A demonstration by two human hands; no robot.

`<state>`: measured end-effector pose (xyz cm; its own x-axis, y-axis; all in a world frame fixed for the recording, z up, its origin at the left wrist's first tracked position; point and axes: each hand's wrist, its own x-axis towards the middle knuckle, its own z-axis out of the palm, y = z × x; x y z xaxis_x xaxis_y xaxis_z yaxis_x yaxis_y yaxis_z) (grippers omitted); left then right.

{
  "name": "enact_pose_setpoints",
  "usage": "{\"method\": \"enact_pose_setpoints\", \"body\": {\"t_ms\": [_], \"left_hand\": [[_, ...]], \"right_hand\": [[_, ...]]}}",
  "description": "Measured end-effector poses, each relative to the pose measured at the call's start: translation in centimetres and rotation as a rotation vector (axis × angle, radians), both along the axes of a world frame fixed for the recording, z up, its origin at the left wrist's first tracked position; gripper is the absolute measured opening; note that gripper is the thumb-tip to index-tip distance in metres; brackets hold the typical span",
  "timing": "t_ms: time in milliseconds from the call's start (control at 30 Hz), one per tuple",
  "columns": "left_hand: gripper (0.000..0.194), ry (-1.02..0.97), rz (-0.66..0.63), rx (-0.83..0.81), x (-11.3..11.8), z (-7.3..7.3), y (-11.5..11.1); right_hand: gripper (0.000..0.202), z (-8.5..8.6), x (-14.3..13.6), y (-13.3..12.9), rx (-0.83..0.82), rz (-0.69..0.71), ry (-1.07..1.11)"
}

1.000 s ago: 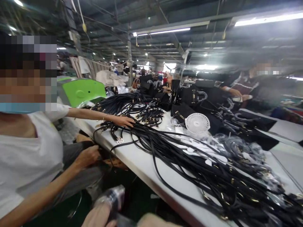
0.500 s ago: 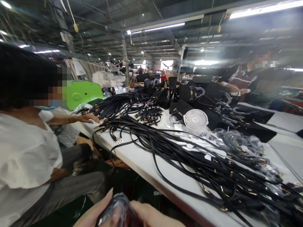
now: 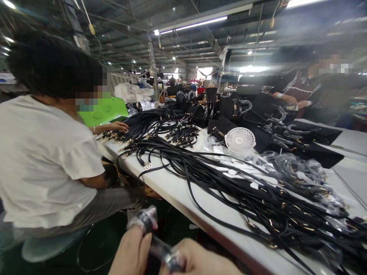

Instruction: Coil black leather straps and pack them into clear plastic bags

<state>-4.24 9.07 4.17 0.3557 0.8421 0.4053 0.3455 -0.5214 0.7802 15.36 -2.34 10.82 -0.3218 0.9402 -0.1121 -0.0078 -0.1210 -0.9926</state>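
At the bottom of the view, my left hand [image 3: 131, 248] is closed around one end of a black strap wrapped in clear plastic [image 3: 157, 244]. My right hand [image 3: 197, 258] grips the other end, lower and to the right. The wrapped piece shines and is slightly blurred, and its lower part is cut off by the frame edge. Both hands are in front of the white table [image 3: 169, 187], below its near edge. Long black straps with gold clasps [image 3: 197, 168] lie across that table in a thick bundle.
A co-worker in a white shirt [image 3: 48, 160] sits at the left, one hand on a second strap pile [image 3: 151, 124]. Farther back are black handbags [image 3: 229, 107], a white fan [image 3: 240, 139] and plastic-wrapped handles [image 3: 301, 164]. Another person [image 3: 301, 89] stands at the far right.
My hands have risen and moved slightly right, with more of the wrapped strap showing between them. The seated co-worker leans farther toward the table, reaching deeper into the straps.
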Motion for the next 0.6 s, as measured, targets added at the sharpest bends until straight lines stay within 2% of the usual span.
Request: {"method": "enact_pose_setpoints", "body": {"t_ms": [67, 133, 167, 233, 267, 367, 433, 467, 600], "left_hand": [[0.040, 0.058, -0.110, 0.119, -0.1, -1.5, -1.2], [0.039, 0.051, -0.210, 0.014, 0.5, -1.1, -2.6], [0.041, 0.023, -0.246, -0.153, 1.0, -0.3, -3.3], [0.052, -0.077, -0.269, -0.586, 2.1, 1.7, -4.3], [0.060, -0.136, -0.269, -0.781, 2.7, 2.8, -4.6], [0.070, -0.369, -0.323, -1.193, 3.8, 5.1, -4.4], [0.069, -0.558, -0.376, -1.368, 3.7, 6.3, -3.5], [0.068, -0.642, -0.390, -1.424, 3.5, 6.8, -2.8], [0.073, -0.892, -0.381, -1.444, 2.1, 8.6, -0.1]], "right_hand": [[0.051, 0.7, 1.6, 1.0, 0.009, -0.012, 0.024], [0.049, 0.8, 2.9, 2.0, 0.041, -0.109, -0.066], [0.043, 0.7, 3.4, 2.4, 0.078, -0.189, -0.171], [0.029, 0.2, 3.9, 2.7, 0.170, -0.332, -0.394], [0.031, -0.2, 3.9, 2.6, 0.206, -0.349, -0.443], [0.050, -1.6, 2.9, 2.0, 0.214, -0.204, -0.294], [0.050, -2.7, 1.9, 1.7, 0.181, -0.138, -0.234], [0.049, -3.3, 1.5, 1.6, 0.162, -0.152, -0.259], [0.033, -5.8, 0.6, 1.7, 0.076, -0.229, -0.390]]}}
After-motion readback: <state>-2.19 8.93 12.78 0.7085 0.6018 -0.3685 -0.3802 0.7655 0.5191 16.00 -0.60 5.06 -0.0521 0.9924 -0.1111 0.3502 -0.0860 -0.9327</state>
